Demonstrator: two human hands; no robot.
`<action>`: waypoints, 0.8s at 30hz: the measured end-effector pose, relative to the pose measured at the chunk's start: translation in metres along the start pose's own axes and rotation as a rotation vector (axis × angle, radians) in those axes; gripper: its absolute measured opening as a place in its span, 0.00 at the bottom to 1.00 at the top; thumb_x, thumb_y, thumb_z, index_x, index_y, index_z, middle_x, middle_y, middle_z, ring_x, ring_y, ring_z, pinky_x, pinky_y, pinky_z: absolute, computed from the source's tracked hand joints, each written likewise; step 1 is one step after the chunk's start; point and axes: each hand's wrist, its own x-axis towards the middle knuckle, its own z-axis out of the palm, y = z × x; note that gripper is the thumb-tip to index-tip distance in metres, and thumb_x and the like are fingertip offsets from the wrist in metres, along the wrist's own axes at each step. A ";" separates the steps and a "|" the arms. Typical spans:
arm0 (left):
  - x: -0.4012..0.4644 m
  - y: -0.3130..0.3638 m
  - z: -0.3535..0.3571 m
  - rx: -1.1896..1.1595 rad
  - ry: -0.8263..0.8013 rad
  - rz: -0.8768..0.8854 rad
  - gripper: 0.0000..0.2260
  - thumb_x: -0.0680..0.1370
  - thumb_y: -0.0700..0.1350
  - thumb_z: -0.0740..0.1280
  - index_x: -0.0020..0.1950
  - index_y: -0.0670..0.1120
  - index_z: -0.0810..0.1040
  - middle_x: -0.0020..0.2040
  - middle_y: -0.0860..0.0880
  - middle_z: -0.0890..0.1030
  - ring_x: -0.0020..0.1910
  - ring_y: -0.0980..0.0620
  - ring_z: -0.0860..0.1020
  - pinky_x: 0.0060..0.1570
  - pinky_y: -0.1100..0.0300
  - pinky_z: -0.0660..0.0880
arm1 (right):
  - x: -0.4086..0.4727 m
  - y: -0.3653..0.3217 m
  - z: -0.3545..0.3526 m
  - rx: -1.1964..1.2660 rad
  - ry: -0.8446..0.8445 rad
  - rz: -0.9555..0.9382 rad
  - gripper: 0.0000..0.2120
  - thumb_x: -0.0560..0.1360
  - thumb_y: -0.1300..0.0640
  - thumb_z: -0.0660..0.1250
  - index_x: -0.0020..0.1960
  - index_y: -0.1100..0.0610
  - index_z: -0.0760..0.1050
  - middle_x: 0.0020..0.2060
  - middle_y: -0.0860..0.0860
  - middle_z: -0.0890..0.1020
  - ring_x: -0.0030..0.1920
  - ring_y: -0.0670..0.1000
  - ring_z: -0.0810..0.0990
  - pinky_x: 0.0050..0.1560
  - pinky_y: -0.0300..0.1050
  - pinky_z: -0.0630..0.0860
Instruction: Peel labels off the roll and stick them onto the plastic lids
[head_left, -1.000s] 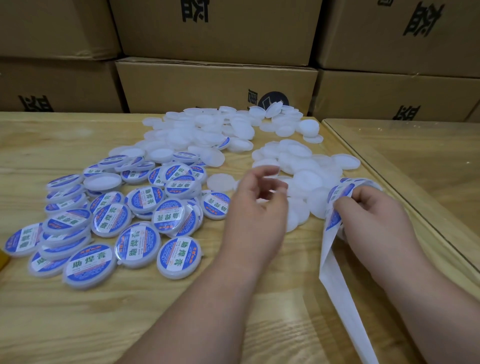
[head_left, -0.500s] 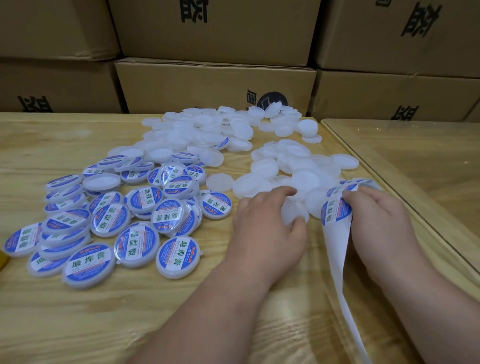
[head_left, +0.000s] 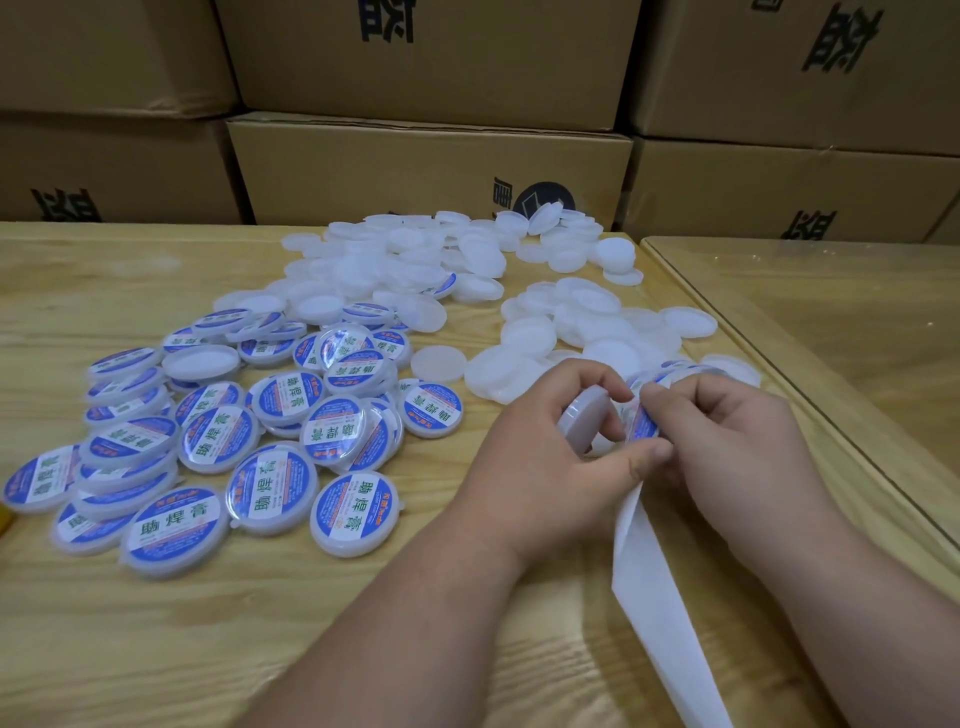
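Labelled lids (head_left: 218, 441) heaped at desk (head_left: 104, 649) left, a comparable heap of bare lids (head_left: 415, 260) behind and right; judged roughly half done. Left hand (head_left: 540, 467) fingers curled round one blank lid (head_left: 584, 421), held tilted above the desk; right hand (head_left: 727, 441) pinches a label (head_left: 641, 423) on the label strip (head_left: 654, 597) just beside it, not yet stuck.

Soft, even indoor light fills the scene, apparently from overhead. Shadows beneath the forearms on the wooden table (head_left: 156, 649) are faint and diffuse. Glare streaks the glass-topped table (head_left: 831, 312) at right and glints off the labelled lids (head_left: 270, 488). The wide lens bows the cardboard boxes (head_left: 426, 171) at the edges. Focus is reasonable, slightly soft on the white lids (head_left: 395, 260).
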 end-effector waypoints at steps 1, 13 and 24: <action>0.001 0.000 0.000 0.004 0.001 0.001 0.15 0.69 0.52 0.80 0.50 0.60 0.76 0.41 0.57 0.80 0.35 0.58 0.75 0.41 0.57 0.75 | -0.001 -0.001 0.000 0.012 -0.007 -0.002 0.19 0.77 0.52 0.70 0.33 0.61 0.72 0.24 0.51 0.72 0.27 0.49 0.69 0.33 0.43 0.66; 0.000 0.003 0.001 0.001 -0.001 0.025 0.09 0.72 0.53 0.74 0.49 0.60 0.77 0.39 0.58 0.82 0.42 0.52 0.80 0.48 0.50 0.79 | -0.004 -0.009 0.002 0.104 -0.060 0.025 0.14 0.69 0.59 0.62 0.25 0.56 0.66 0.23 0.52 0.68 0.26 0.50 0.66 0.24 0.38 0.65; 0.000 0.002 -0.001 -0.070 -0.018 0.032 0.07 0.72 0.52 0.73 0.48 0.60 0.79 0.41 0.57 0.84 0.41 0.60 0.80 0.46 0.65 0.77 | -0.004 -0.009 0.002 0.167 -0.081 0.113 0.11 0.66 0.56 0.61 0.28 0.62 0.66 0.24 0.55 0.70 0.25 0.50 0.67 0.23 0.38 0.65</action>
